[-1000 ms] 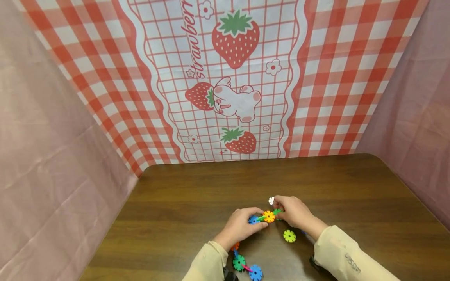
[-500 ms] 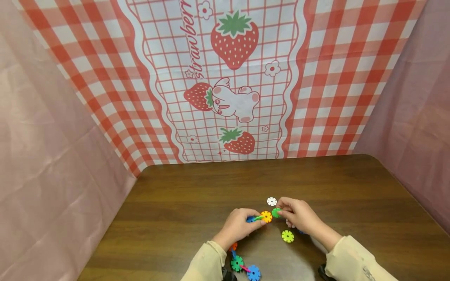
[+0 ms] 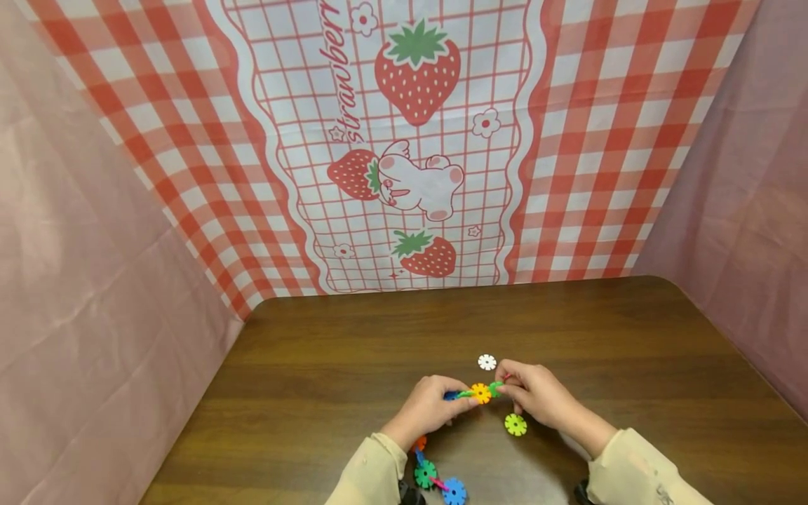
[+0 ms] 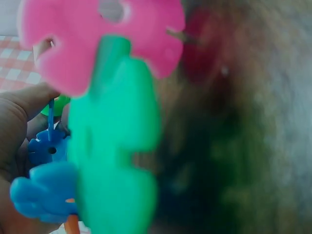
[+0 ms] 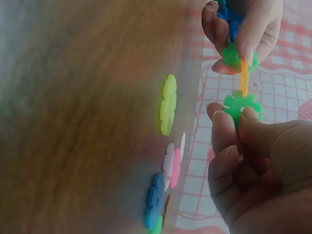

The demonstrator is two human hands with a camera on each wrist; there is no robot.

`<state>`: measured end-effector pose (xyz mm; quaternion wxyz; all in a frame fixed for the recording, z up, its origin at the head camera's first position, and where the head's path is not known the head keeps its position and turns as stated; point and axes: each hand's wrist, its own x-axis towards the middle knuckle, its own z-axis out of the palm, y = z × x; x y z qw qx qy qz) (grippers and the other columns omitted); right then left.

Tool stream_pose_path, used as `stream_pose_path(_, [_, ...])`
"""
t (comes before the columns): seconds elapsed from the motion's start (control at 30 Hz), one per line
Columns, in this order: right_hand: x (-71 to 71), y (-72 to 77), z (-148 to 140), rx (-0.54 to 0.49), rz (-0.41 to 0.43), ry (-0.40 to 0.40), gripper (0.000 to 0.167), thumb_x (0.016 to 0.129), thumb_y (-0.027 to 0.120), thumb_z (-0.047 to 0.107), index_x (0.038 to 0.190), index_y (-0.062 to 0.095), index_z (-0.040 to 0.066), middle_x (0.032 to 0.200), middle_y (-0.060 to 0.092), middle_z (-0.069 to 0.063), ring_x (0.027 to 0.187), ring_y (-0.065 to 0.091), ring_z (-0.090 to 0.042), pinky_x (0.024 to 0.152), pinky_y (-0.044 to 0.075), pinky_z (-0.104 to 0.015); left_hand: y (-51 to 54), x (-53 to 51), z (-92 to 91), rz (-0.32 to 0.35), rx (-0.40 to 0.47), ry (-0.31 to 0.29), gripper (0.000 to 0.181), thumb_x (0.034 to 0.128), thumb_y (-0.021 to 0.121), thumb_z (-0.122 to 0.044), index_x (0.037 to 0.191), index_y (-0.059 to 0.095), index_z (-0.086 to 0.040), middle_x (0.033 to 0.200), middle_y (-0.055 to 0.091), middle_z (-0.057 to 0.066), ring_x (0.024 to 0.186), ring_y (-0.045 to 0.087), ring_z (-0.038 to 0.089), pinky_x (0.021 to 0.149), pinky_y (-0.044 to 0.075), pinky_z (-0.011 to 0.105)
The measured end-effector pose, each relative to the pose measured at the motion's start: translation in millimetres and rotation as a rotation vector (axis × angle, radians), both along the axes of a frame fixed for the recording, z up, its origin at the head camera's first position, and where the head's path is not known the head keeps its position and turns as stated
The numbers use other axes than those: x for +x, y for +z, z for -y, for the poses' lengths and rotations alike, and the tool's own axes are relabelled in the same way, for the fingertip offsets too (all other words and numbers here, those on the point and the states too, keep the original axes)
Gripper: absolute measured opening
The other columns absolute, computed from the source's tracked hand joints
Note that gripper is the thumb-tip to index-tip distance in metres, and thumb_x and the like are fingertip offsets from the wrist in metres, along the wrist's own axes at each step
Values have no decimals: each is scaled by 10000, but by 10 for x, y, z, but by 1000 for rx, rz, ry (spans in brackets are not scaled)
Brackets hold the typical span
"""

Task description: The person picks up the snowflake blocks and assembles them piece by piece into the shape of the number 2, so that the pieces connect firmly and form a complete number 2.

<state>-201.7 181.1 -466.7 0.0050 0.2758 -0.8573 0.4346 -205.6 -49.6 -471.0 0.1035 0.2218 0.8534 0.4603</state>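
Observation:
My left hand (image 3: pixel 428 405) pinches a chain of flower-shaped plastic interlocking discs between thumb and fingers, near a blue disc (image 3: pixel 451 395). Beyond its fingertips an orange disc (image 3: pixel 480 393) sticks out from the chain. My right hand (image 3: pixel 540 395) pinches a green disc (image 5: pixel 242 106), whose rim meets the orange disc in the right wrist view. From below the left hand the chain hangs down through an orange-red disc (image 3: pixel 419 443) and a green disc (image 3: pixel 426 475) to a blue disc (image 3: pixel 454 492). The left wrist view shows a pink disc (image 4: pixel 141 29) close up.
A white disc (image 3: pixel 487 362) lies beyond my right fingertips, and a lime disc (image 3: pixel 515 424) lies in front of them on the brown wooden table (image 3: pixel 328 351). In the right wrist view, loose pink (image 5: pixel 175 168) and blue discs (image 5: pixel 155 201) lie on the table. A strawberry-print cloth (image 3: pixel 416 175) hangs behind.
My right hand first drew slightly right with the green disc, then lowered it a little against the orange disc. My left hand stays almost in place, still gripping the chain.

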Motion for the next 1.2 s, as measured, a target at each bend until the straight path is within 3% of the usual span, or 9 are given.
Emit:
stream_pose_path(0.17, [2,-21,34,-15,-33,27,186,914,642,11,845,535,147,587,589,26,499,567,-79,476,490,-248,-9,-5,-14,87,65,-25,188,902,712,-248,912,753,-64,606,603,-9,469,540,100,473,507,258])
stream_pose_path(0.37, [-8,-19,79,11,-27,31,172,917,639,13,860,552,150,603,593,33,503,562,-80,474,485,-242,15,-6,4,118,59,-23,162,904,708,-199,897,752,-43,589,593,14,455,534,113,470,509,270])
stream_pose_path(0.53, [-19,36,40,47,-1,40,88,908,664,40,968,628,94,800,692,-31,515,548,-70,493,492,-248,4,2,14,121,43,-23,156,900,715,-205,869,741,-54,593,592,5,457,541,112,465,508,264])
stream_pose_path(0.7, [-22,104,-91,139,-48,-66,216,871,719,67,1075,652,46,916,704,-32,661,600,-68,570,506,-248,-28,3,43,112,24,-3,156,891,727,-224,857,737,-72,599,597,4,464,549,118,469,507,257])
stream_pose_path(0.8, [-12,135,-186,204,-97,-156,184,877,708,48,1055,662,58,883,697,-16,761,624,-96,627,508,-261,-27,-1,62,108,12,7,158,891,727,-237,866,736,-81,609,603,2,474,557,125,476,509,255])
stream_pose_path(0.9, [1,156,-276,245,-104,-218,123,885,688,33,998,680,80,859,682,12,753,618,-104,625,506,-277,-19,-3,79,105,0,6,164,892,725,-255,872,734,-93,622,609,2,482,558,126,482,508,254])
stream_pose_path(1.07, [35,165,-389,319,-87,-260,83,856,717,46,888,699,120,794,641,73,692,564,-77,604,476,-302,-8,-7,94,83,-32,4,167,890,727,-274,859,722,-110,612,595,-19,475,545,117,483,493,244])
stream_pose_path(1.2, [99,172,-475,434,8,-313,153,794,799,149,802,646,155,705,545,68,640,487,-112,559,404,-322,-11,-1,103,69,-54,7,154,884,734,-266,843,711,-120,596,575,-46,469,541,115,481,486,234])
